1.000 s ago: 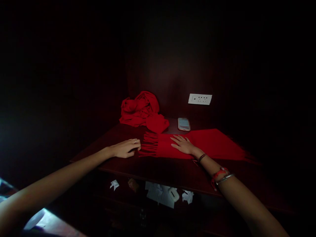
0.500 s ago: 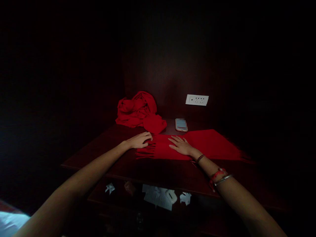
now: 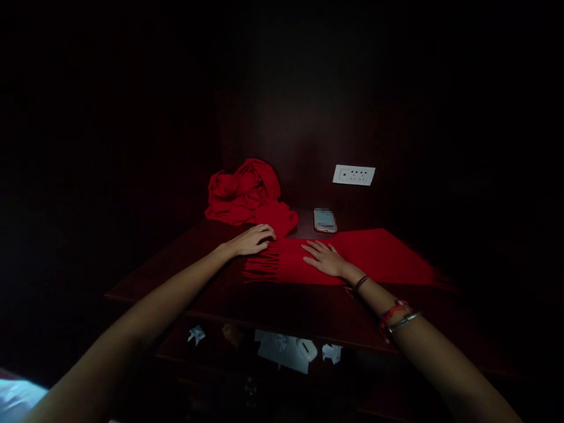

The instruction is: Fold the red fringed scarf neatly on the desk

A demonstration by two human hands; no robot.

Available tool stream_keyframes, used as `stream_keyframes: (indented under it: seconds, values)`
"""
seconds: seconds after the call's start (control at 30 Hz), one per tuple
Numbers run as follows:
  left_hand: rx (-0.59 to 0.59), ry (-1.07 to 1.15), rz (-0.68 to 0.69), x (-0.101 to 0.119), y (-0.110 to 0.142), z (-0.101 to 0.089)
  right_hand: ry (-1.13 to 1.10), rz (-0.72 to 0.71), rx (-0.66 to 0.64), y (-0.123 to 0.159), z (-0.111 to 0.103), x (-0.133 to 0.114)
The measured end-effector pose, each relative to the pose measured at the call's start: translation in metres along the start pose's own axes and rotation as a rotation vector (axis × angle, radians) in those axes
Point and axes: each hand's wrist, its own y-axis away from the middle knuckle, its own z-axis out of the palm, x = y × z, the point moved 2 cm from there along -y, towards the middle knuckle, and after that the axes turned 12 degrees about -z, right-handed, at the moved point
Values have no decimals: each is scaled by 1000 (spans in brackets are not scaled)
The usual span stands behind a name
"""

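A red fringed scarf [image 3: 374,255] lies spread flat across a dark wooden table [image 3: 273,302]. My right hand [image 3: 325,258] rests palm down on it with fingers stretched out, just right of the fringe [image 3: 261,264]. My left hand [image 3: 253,239] sits at the far corner of the fringed end, fingers curled loosely on the tassels; whether it grips them I cannot make out. Bracelets circle my right wrist.
A crumpled pile of red cloth [image 3: 247,197] lies at the table's back left. A phone [image 3: 325,220] lies behind the scarf, and a white wall socket [image 3: 353,175] sits above it. Paper scraps [image 3: 284,349] lie on a shelf under the table. The surroundings are dark.
My left hand has moved from the bare table left of the fringe up and right onto the far corner of the fringed end. My right hand has stayed put.
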Motion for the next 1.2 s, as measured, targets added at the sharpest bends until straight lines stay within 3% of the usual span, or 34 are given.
stream_keyframes:
  seconds: [0.07,0.13,0.33,0.43,0.5,0.6,0.7,0.8,0.87,1.0,1.1,1.2]
  values:
    - [-48,-9,10,2,-9,9,3,2,-8,0,0,0]
    - [-59,-46,-33,-10,-6,13,2,2,-13,0,0,0]
    - [-53,-147,-279,-89,52,-8,-7,-2,-4,-1,0,1]
    - [-64,-152,-368,-102,68,-16,-13,-11,5,0,1,1]
    - [-40,-133,-356,-92,63,-16,-11,-11,4,0,1,2]
    - [30,-82,-256,-57,37,-11,9,-27,35,0,-1,2]
    - [81,-47,-129,-21,1,-2,52,-84,162,3,-10,-4]
    - [50,-29,-51,0,-30,8,40,-170,292,13,-23,-24]
    - [3,-20,-20,4,-44,15,-7,-254,293,24,-27,-44]
    - [-73,-1,36,-2,-55,31,-58,-313,123,46,-19,-84]
    - [-74,32,41,-12,-53,42,-53,-257,46,56,-10,-97]
    - [-50,75,34,-19,-52,48,-18,-251,77,56,-9,-99]
